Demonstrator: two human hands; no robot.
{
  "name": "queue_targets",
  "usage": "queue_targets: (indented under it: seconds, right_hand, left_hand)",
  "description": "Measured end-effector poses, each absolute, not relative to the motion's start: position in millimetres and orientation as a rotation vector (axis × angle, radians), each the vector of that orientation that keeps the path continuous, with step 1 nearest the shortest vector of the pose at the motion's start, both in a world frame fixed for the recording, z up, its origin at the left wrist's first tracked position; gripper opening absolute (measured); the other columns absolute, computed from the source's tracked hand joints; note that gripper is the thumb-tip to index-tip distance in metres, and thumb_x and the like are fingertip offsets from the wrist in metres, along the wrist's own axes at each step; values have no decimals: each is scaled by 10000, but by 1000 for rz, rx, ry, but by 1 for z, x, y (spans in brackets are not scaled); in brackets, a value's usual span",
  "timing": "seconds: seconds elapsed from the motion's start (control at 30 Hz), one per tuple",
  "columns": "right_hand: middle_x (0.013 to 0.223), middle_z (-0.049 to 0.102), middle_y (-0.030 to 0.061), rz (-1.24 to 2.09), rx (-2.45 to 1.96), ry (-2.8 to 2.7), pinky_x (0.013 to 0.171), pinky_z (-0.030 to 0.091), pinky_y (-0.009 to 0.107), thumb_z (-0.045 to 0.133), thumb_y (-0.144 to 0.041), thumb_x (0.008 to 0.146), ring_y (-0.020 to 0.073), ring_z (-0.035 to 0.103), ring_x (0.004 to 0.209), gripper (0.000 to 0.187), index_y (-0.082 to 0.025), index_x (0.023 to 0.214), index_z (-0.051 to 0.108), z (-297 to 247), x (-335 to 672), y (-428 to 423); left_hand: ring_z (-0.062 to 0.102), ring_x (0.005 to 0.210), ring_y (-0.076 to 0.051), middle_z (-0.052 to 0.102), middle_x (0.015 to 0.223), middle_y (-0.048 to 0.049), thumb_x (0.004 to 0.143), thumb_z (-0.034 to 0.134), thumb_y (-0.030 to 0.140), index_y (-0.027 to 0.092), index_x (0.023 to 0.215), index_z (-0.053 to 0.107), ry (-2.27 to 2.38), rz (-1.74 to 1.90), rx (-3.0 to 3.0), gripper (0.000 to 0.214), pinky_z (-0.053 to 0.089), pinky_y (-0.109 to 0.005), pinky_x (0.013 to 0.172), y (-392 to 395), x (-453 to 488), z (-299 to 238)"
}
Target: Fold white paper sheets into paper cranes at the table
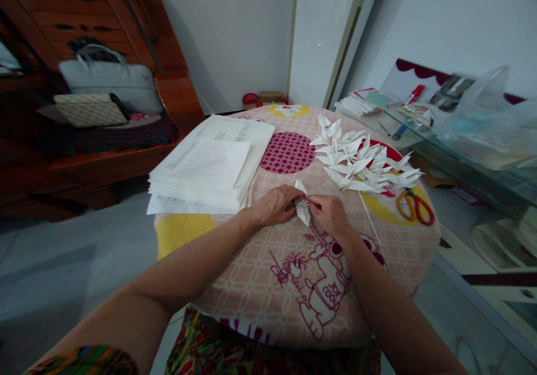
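A small folded paper piece (302,210) of white, narrow, pointed shape is held upright between both hands above the round table. My left hand (277,204) pinches its left side, fingers closed. On the other side, my right hand (328,212) grips the edge with thumb and curled fingers. Some fingertips are hidden behind the paper and knuckles. Beyond the right hand lies a cluster of folded paper cranes (356,159), white with pointed wings. To the left sits a thick stack of printed paper sheets (197,196), topped by smaller paper squares (216,162).
Scissors (415,207) with orange and red handles lie at the table's right edge, near a thin white stick (370,218). A patterned cloth (251,280) covers the table. A glass shelf (423,140) with plastic bags stands right; a wooden bench (104,151) with handbags stands left.
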State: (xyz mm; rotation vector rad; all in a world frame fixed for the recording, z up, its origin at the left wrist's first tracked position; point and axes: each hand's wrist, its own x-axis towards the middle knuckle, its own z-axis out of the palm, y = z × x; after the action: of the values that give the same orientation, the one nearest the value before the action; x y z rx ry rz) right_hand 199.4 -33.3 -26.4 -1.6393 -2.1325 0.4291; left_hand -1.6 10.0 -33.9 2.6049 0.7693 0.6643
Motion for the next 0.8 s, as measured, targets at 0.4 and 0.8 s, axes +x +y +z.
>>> queue_targets:
  seconds: [0.4,0.8]
  right_hand:
    - [636,669,5,598,-1586,-2075,593,394,233,593,-137,736,133,544,563,297,-139,970,775,-24,211,-30]
    - [470,557,-4,988,-1474,-1388,418,381,227,621,-438,769,109,472,396,340,-197,541,549,-21,192,-38]
  left_hand:
    - [627,944,-206,694,966,-117,960,457,209,146,1003,665,832,751,2551,222,491,-339,876,12,8,-33]
    - [589,687,-131,677,772,-32,820,672,360,120,854,672,889,987,1726,242,447,-236,639,4,16,-19]
